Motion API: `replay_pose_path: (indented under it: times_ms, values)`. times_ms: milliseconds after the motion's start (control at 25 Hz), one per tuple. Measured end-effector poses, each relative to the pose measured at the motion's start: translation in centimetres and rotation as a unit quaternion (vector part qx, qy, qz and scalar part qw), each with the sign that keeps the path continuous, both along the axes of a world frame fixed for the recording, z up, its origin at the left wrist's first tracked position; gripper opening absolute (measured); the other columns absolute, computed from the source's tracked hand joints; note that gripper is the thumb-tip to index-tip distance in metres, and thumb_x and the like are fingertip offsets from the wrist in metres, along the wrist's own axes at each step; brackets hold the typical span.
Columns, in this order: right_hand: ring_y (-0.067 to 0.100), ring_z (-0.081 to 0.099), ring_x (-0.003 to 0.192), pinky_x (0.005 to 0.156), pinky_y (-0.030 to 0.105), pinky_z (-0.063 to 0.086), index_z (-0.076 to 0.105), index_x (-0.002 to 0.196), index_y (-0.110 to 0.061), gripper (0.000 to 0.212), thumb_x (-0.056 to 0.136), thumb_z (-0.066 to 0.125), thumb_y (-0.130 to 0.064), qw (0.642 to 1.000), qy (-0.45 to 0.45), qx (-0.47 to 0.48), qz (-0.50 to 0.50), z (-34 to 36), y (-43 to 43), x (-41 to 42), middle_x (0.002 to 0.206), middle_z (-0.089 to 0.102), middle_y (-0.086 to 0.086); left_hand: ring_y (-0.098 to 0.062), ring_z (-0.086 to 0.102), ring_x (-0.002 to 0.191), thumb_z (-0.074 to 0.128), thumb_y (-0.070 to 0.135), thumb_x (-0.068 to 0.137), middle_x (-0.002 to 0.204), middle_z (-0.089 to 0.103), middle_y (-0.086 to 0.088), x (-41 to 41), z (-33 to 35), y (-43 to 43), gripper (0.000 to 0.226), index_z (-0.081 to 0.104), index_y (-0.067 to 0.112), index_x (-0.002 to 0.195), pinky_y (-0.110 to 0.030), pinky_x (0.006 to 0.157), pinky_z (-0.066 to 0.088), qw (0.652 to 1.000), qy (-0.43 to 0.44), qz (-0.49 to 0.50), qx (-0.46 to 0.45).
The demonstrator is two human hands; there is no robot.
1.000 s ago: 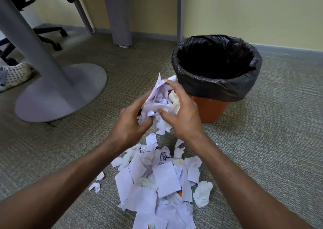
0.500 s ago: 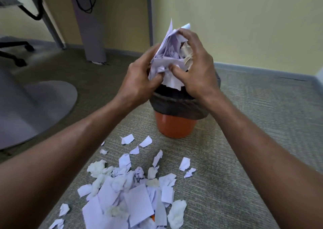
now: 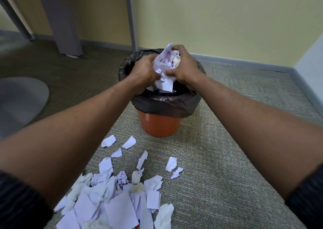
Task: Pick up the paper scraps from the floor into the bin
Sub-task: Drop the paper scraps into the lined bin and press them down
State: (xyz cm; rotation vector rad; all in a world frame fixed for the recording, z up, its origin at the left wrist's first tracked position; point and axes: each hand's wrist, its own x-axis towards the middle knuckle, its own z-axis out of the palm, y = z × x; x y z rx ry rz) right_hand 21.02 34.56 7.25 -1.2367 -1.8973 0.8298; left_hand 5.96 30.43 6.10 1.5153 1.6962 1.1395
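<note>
Grey-green carpet (image 3: 218, 158) fills the frame below a yellow wall (image 3: 218, 19); a grey round table base (image 3: 21, 99) sits at the left edge. At centre stands an orange bin (image 3: 160, 125) lined with a black bag (image 3: 166, 104). A pile of paper scraps (image 3: 111, 199) covers the carpet at lower centre. Above the bin's mouth, 2 hands clench a wad of scraps (image 3: 165, 69): the left hand (image 3: 145, 71) grips its left side, the right hand (image 3: 183, 66) its right.
</note>
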Motion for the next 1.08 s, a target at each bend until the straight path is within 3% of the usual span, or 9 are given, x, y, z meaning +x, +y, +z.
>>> replay_pose_path:
  times_ms: [120, 240, 400, 520, 680, 880, 960, 1080]
  values:
    - [0.025, 0.059, 0.1, 0.069, 0.027, 0.049, 0.044, 0.136, -0.019, 0.075, 0.073, 0.082, -0.005, 0.996, -0.063, -0.065, -0.002, -1.3, 1.2, -1.1, 0.124, 0.056, 0.007, -0.029, 0.072, 0.096, 0.079, 0.002, 0.074, 0.109, 0.074, -0.01, 0.1, -0.6, 1.2, 0.044, 0.07, 0.016, 0.115, -0.046, 0.082, 0.062, 0.986, 0.116, 0.056, -0.102]
    - [0.026, 0.056, 0.106, 0.074, 0.031, 0.049, 0.045, 0.136, -0.016, 0.07, 0.077, 0.08, -0.003, 0.986, -0.124, -0.109, -0.005, -2.0, 1.5, -1.4, 0.131, 0.053, 0.011, -0.033, 0.07, 0.101, 0.085, 0.006, 0.072, 0.113, 0.071, -0.017, 0.8, -0.7, 1.5, 0.048, 0.068, 0.006, 0.118, -0.033, 0.076, 0.056, 0.961, 0.217, 0.06, -0.158]
    - [0.029, 0.059, 0.109, 0.074, 0.031, 0.049, 0.047, 0.137, -0.014, 0.071, 0.076, 0.083, -0.008, 0.976, -0.197, -0.094, -0.006, -1.8, 1.6, -1.3, 0.133, 0.056, 0.014, -0.031, 0.067, 0.105, 0.088, 0.017, 0.075, 0.114, 0.067, -0.017, 2.1, 0.1, 1.2, 0.056, 0.062, -0.001, 0.121, -0.035, 0.075, 0.05, 0.943, 0.267, 0.052, -0.192]
    - [0.023, 0.056, 0.099, 0.066, 0.027, 0.047, 0.046, 0.14, -0.019, 0.065, 0.085, 0.075, -0.005, 0.975, -0.206, -0.083, 0.003, -1.2, 1.1, -1.2, 0.136, 0.055, 0.011, -0.031, 0.068, 0.102, 0.081, 0.012, 0.082, 0.114, 0.067, -0.016, 2.7, 0.6, 0.8, 0.042, 0.064, -0.001, 0.118, -0.03, 0.071, 0.048, 0.946, 0.265, 0.056, -0.176]
    - [0.026, 0.058, 0.12, 0.09, 0.025, 0.044, 0.046, 0.144, -0.016, 0.063, 0.087, 0.072, -0.01, 0.963, -0.268, -0.02, 0.009, -0.3, -0.9, -0.9, 0.139, 0.057, 0.01, -0.03, 0.061, 0.092, 0.062, 0.006, 0.09, 0.118, 0.066, -0.018, 3.3, 0.9, -0.3, 0.033, 0.061, 0.003, 0.123, -0.032, 0.073, 0.045, 0.939, 0.313, 0.062, -0.126]
    - [0.034, 0.059, 0.116, 0.091, 0.04, 0.049, 0.055, 0.123, -0.009, 0.043, 0.081, 0.064, -0.008, 0.962, -0.269, 0.046, -0.003, -1.4, -3.5, -1.5, 0.123, 0.061, 0.012, -0.039, 0.058, 0.114, 0.066, 0.018, 0.08, 0.123, 0.06, -0.016, 3.1, 0.0, -2.5, 0.05, 0.049, 0.007, 0.126, -0.049, 0.091, 0.051, 0.937, 0.343, 0.024, -0.066]
    - [0.034, 0.048, 0.134, 0.107, 0.043, 0.044, 0.051, 0.133, -0.007, 0.053, 0.081, 0.062, -0.004, 0.961, -0.264, 0.086, -0.008, -2.0, -4.7, -1.7, 0.139, 0.053, 0.014, -0.038, 0.055, 0.12, 0.066, 0.026, 0.077, 0.129, 0.058, -0.014, 2.6, -0.4, -4.0, 0.058, 0.048, 0.008, 0.13, -0.054, 0.097, 0.05, 0.939, 0.342, 0.025, -0.032]
    - [0.029, 0.023, 0.152, 0.124, 0.041, 0.023, 0.027, 0.154, -0.005, 0.072, 0.09, 0.058, -0.002, 0.958, -0.256, 0.13, -0.021, -1.8, -7.1, -2.1, 0.162, 0.025, 0.017, -0.037, 0.035, 0.143, 0.07, 0.031, 0.079, 0.154, 0.039, -0.016, 2.0, -0.1, -6.7, 0.082, 0.034, 0.008, 0.149, -0.054, 0.115, 0.036, 0.935, 0.352, 0.044, -0.001]
